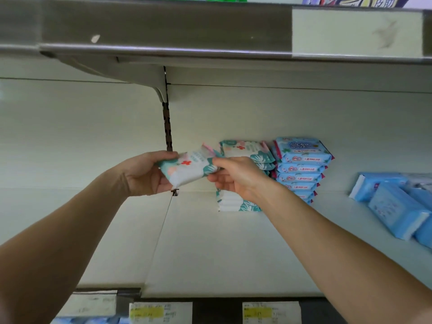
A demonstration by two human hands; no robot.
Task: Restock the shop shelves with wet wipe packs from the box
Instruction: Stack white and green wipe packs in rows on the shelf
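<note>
My left hand [145, 176] and right hand [236, 177] pinch the floral wet wipe pack [189, 168] by its ends, which I judge soft, light and slippery.

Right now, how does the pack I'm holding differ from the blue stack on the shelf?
The held pack is white with teal leaves and a red flower; the blue stack is light blue with pink ends. The held pack is single and tilted, gripped by the left hand and right hand; the blue stack is several packs lying flat on the shelf. Both are soft wrapped packs.
</note>
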